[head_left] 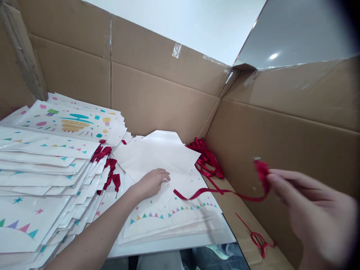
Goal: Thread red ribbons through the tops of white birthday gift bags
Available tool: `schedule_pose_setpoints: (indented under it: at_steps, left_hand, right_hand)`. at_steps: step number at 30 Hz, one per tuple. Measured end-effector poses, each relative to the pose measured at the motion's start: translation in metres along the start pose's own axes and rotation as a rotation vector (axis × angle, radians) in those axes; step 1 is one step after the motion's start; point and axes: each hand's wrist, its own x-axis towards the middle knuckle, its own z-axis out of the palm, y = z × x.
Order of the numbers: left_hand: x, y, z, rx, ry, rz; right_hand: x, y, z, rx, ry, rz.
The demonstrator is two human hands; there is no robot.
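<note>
Fingers point(284, 175) of our R hand point(317, 213) pinch the folded end of a red ribbon point(262, 175) past the table point(157, 245)'s R edge, tail trailing back over it; blurred tip's prob. a clip point(257, 159). Our L hand point(152, 183), fingers loosely apart, rests on blank white paper point(157, 152) mid-table. Ribbon pile point(209, 159) lies just off far R corner, printed sheets point(28, 210) stacked L.

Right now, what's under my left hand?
Under your left hand is a white sheet, overlapping a printed sheet with coloured pennants. The spot directly beneath the hand is covered, so I can't see it.
</note>
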Motion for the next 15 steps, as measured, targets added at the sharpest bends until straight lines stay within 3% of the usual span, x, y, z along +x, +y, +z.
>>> schedule_pose_setpoints:
  at_steps: [4,6,10,15]
  left_hand:
    - [0.004,0.012,0.005,-0.023,-0.071,0.028]
    - [0.006,0.013,0.005,-0.012,-0.110,0.022]
    - [0.009,0.012,0.005,-0.037,-0.114,-0.019]
    - [0.011,0.011,0.005,-0.084,-0.121,-0.026]
  right_hand:
    - [-0.022,-0.002,0.052,-0.055,-0.633,0.081]
    - [-0.034,0.004,0.084,-0.104,-0.810,0.101]
    - [-0.058,0.026,0.134,-0.230,-0.949,0.103]
    - [-0.074,0.041,0.153,-0.293,-0.936,0.155]
